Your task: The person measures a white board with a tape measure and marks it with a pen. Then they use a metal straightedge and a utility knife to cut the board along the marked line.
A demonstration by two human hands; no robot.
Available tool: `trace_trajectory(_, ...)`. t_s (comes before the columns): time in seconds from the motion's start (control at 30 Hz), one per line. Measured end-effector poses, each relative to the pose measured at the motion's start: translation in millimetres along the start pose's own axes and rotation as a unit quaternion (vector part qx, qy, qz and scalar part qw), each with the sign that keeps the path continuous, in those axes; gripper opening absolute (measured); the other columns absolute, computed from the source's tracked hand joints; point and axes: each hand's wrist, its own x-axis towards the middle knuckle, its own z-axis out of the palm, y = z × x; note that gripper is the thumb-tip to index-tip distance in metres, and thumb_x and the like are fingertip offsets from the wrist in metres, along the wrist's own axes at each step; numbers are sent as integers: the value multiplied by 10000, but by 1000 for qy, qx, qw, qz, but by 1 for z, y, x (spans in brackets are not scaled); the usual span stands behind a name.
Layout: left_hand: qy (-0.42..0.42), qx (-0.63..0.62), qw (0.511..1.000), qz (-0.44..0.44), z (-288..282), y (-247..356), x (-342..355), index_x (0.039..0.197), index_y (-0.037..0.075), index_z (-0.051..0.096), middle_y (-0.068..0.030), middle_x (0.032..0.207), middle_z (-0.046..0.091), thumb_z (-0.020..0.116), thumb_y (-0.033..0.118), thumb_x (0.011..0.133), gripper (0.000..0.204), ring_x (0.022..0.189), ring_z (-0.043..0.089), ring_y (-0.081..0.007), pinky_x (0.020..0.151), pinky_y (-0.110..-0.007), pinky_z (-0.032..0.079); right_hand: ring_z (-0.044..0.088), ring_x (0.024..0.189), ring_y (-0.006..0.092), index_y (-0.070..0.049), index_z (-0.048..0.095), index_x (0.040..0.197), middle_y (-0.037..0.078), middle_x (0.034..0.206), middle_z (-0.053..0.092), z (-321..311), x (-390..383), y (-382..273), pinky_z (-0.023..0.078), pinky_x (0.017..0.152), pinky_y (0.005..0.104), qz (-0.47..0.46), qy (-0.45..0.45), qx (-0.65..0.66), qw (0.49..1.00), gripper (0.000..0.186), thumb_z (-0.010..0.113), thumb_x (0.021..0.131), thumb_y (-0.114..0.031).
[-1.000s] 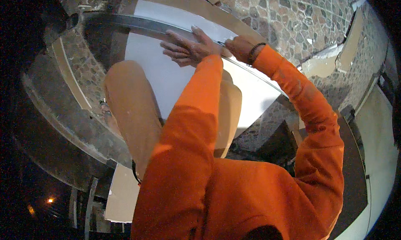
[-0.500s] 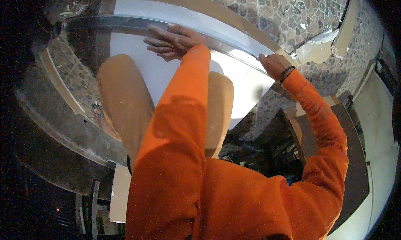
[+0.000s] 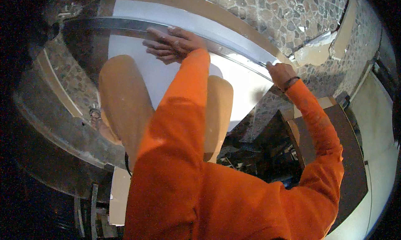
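A large white sheet [image 3: 246,96] lies under and around my bent knees. A long, flat straightedge [image 3: 234,55], metallic in look, runs across it from the far left to the right. My left hand [image 3: 177,45] presses down on the straightedge with its fingers stretched and spread, some resting on the sheet. At the right end, my right hand [image 3: 282,74] is closed by the straightedge's edge. A thin dark tip pokes out of its fingers onto the sheet; most of that tool is hidden, so its kind does not show.
Brown board [image 3: 209,7] borders the sheet's far side. Torn board scraps [image 3: 315,50] lie on the stone-patterned floor [image 3: 267,10] at the far right. A dark brown panel [image 3: 334,156] stands at my right. A narrow strip [image 3: 58,85] lies on the left.
My right hand has shifted slightly right and down along the straightedge, toward the sheet's right edge. My left hand stays pressed in place.
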Motion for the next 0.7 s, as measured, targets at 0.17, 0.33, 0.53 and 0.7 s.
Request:
trace_trajectory(0.17, 39, -16, 999, 20, 11, -14, 2, 1586, 211, 252, -200, 1644, 160, 345, 428, 1025, 608, 1478, 168, -483, 1133, -656, 160, 690, 748, 403, -73, 627, 1091, 209, 805, 688, -98, 21, -42, 548, 644, 515, 28, 14, 52, 998, 236, 462, 978, -198)
trace_trajectory(0.33, 26, -44, 999, 16, -4, 1, -4, 1578, 213, 280, -176, 1645, 179, 324, 403, 1027, 584, 1477, 182, -476, 1131, -652, 153, 669, 892, 439, -44, 624, 1100, 244, 944, 682, -180, 160, -129, 539, 829, 496, -119, 171, 108, 972, 238, 506, 944, -180)
trace_trajectory(0.53, 22, -47, 999, 2, -6, -1, -2, 1576, 203, 285, -182, 1645, 174, 330, 388, 1024, 583, 1477, 180, -478, 1127, -656, 159, 699, 955, 389, -53, 666, 1056, 205, 1006, 714, -254, 259, -234, 562, 812, 492, -204, 199, 98, 954, 242, 515, 941, -203)
trace_trajectory(0.7, 18, -48, 999, 3, -9, -1, -3, 1574, 195, 290, -187, 1645, 169, 335, 375, 1022, 582, 1477, 178, -480, 1123, -659, 164, 700, 993, 369, -88, 697, 1106, 174, 1066, 722, -264, 266, -244, 562, 835, 484, -196, 163, 89, 963, 290, 533, 924, -243)
